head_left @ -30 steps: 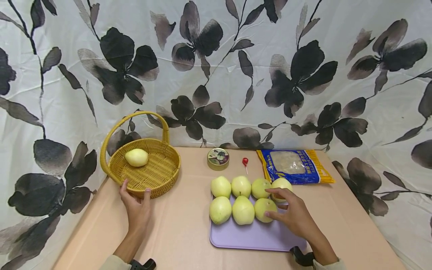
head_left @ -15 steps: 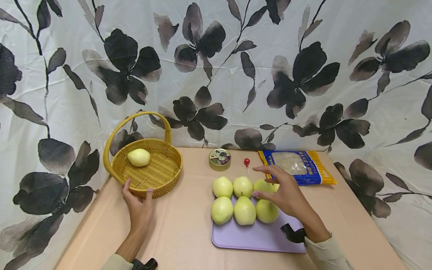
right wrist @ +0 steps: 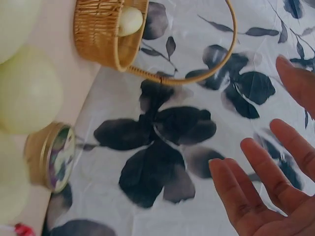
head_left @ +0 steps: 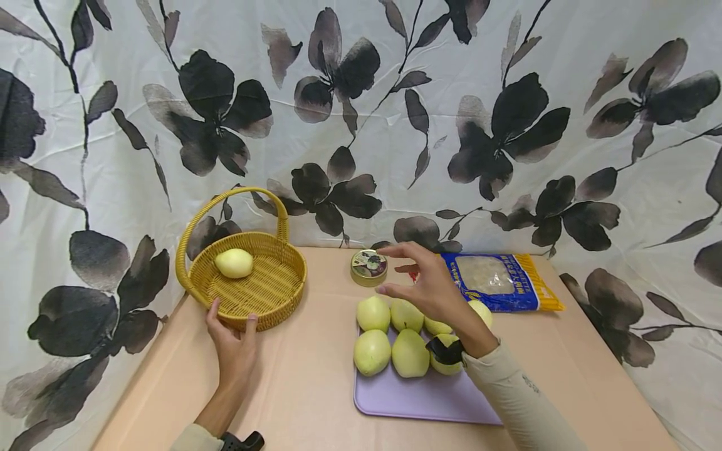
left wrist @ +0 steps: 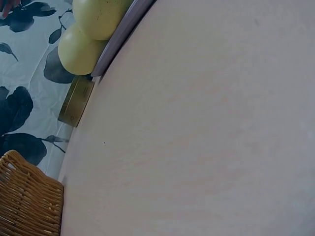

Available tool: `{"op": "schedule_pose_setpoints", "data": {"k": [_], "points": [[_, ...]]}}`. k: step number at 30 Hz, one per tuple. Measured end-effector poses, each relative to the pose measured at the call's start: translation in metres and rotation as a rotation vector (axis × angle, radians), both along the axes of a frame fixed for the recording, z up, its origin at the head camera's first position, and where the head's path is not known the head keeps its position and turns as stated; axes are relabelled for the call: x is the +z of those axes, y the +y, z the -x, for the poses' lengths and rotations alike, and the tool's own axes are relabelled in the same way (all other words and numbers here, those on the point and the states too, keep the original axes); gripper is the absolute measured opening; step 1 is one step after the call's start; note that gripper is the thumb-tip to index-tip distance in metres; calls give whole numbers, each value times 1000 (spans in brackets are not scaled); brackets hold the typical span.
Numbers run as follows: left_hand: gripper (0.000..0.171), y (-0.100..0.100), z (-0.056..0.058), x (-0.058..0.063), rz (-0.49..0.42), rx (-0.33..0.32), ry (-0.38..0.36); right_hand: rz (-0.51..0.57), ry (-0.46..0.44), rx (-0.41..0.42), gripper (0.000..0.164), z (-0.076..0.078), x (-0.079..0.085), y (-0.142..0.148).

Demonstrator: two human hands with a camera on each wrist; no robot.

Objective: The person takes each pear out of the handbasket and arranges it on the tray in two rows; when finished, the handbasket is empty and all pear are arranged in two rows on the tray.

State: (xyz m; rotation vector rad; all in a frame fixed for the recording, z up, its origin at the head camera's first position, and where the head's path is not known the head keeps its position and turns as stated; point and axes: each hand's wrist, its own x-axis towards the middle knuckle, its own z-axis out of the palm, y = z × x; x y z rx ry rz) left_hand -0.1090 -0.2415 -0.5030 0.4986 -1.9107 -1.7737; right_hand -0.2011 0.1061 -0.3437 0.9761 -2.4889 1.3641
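Note:
My left hand (head_left: pixel 232 351) holds the near side of a yellow woven basket (head_left: pixel 276 279), thumb and a fingertip against its wall; the other fingers are hidden. One pale pear (head_left: pixel 234 263) lies in the basket, to the left. My right hand (head_left: pixel 425 282) is in the air above the far row of pears, fingers parted from the thumb and nothing between them. In the right wrist view the fingers (right wrist: pixel 266 169) are spread. Under that hand, several yellow-green pears (head_left: pixel 410 354) sit in two rows on a lilac tray (head_left: pixel 417 401); the hand and forearm partly cover some.
A round tin (head_left: pixel 369 268) stands at the back, left of my right hand. A red lollipop (head_left: pixel 413 276) is mostly hidden behind the hand. At the back right lies a blue and yellow packet (head_left: pixel 496 282). A floral cloth (head_left: pixel 338 125) hangs behind the table (head_left: pixel 316 376).
My right hand has left the pears at the tray's right side, rising and moving left and away with nothing in it. The left hand stays at the basket.

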Motion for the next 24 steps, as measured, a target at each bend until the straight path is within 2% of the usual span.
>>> {"op": "schedule_pose_setpoints", "data": {"k": [7,17,24], "points": [[83,-1,1,-1,-25,-14,6,46,12,105,55,18,12,-42],[83,-1,-1,-1,10,5,15,32,27,190,49,38,23,-105],[83,2,-1,-1,35,29,35,2,-54,237,49,52,27,-148]]}}
